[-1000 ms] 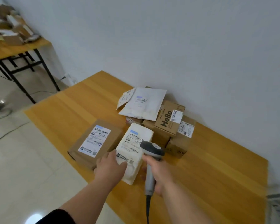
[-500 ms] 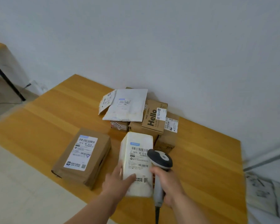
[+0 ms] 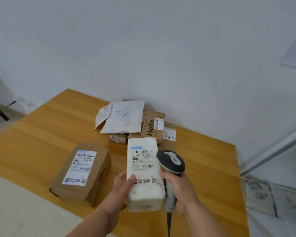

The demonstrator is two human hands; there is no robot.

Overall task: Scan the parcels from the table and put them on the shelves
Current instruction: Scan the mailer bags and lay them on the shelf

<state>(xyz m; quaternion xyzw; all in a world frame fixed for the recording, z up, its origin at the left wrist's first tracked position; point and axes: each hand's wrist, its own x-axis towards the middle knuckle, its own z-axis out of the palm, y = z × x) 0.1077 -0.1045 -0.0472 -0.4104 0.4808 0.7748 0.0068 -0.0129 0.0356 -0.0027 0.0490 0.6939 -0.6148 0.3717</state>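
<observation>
White padded parcel (image 3: 144, 170) label-up, held above table, brown labelled box (image 3: 81, 171) flat at its left, parcel heap (image 3: 135, 122) behind

Box (image 3: 80, 171) left of held parcel (image 3: 143, 171); scanner (image 3: 171, 163) right; parcel pile (image 3: 135, 120) behind, on table (image 3: 41, 134).

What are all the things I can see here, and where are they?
white parcel: one, white with a printed label, held up over the table's near edge
scanner: one, grey, just right of the white parcel
brown box: one, brown with a white label, lying alone at left
parcel pile: several, brown boxes and white mailers, by the wall
table: one, orange wood
shelf frame: one, pale metal, far right
left hand: grips the white parcel
right hand: grips the scanner's handle
</observation>
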